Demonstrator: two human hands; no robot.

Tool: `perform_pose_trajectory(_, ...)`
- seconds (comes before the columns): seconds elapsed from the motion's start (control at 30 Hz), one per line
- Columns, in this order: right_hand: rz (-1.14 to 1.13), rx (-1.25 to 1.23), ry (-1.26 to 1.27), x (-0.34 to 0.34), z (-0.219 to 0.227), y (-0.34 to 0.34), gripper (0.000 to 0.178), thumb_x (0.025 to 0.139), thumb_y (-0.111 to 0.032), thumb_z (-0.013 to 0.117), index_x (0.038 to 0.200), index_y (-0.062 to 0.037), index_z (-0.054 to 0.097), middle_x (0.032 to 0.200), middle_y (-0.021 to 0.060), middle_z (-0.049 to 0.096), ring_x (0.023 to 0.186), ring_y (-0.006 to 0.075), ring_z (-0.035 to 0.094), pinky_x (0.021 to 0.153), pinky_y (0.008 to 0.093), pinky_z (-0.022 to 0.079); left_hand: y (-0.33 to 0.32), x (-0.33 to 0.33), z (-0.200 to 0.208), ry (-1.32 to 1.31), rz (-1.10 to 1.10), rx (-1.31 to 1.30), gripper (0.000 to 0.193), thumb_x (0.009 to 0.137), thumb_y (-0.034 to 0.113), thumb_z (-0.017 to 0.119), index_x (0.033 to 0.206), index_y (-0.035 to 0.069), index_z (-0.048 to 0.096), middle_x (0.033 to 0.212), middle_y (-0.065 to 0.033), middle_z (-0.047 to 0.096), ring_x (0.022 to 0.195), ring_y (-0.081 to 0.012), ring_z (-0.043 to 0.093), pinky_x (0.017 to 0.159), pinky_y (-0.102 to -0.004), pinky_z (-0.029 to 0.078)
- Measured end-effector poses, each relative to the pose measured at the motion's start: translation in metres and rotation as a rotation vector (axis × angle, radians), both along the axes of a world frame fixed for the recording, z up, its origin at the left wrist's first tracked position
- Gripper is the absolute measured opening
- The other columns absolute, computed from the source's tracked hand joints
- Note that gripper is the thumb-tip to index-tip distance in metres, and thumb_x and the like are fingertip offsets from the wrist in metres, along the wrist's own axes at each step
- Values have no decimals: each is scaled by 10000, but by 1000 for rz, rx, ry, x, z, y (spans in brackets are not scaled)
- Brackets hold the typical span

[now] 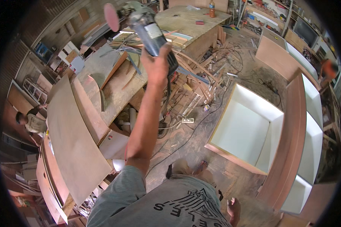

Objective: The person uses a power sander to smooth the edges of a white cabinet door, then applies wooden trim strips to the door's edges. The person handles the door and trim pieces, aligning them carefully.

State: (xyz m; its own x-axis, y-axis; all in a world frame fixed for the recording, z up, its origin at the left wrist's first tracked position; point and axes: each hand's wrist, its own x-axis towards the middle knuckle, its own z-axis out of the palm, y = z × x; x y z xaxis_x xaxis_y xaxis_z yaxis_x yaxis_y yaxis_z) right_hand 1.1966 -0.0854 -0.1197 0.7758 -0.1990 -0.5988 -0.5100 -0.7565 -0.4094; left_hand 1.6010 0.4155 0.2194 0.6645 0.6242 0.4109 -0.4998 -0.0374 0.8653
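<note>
left arm: stretched straight up the middle of the frame
left hand [158, 64]: upper centre, fingers wrapped tight round a grip
right hand: can't see it

One angle grinder [146, 26] is held up by one hand [157, 64]. One pink sanding disc [111, 17] is fitted to it. One open white box [246, 128] is seen on the floor. One bottle [212, 9] is counted on the workbench [185, 19], one other person [30, 121] at the left edge, and two bare feet [234, 210] below.
</note>
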Motion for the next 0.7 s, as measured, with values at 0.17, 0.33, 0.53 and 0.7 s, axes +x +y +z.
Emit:
perform_pose_trajectory(0.17,267,-106,9,145,17,-6,519,911,-328,655,1266,41,575,1186,267,662,1092,368,666,902,454,533,35,36,-6,25,36,-160,286,848,188,730,1055,24,621,902,-88,663,754,-171,644,701,-348,552)
perform_pose_trajectory(0.33,343,357,-343,307,81,163,670,939,-322,622,1477,4,392,1452,223,501,1290,329,549,1016,432,466,40,66,-31,300,232,-63,507,865,273,698,1190,-80,535,1111,-228,605,971,-304,578,898,-439,466)
perform_pose_trajectory(0.53,108,1675,-253,458,141,306,1000,947,-749,299,1536,56,222,1561,238,336,1432,337,357,1177,460,289,-31,80,-118,203,364,-43,812,735,184,711,1415,-76,350,1187,-339,553,1144,-482,540,1009,-494,432)
perform_pose_trajectory(0.7,236,1856,-44,481,245,342,791,1016,-593,375,1515,16,293,1550,183,355,1439,306,335,1203,478,251,-63,30,-107,311,3,-3,548,672,167,694,1100,-59,437,879,-306,598,916,-509,593,786,-563,477)
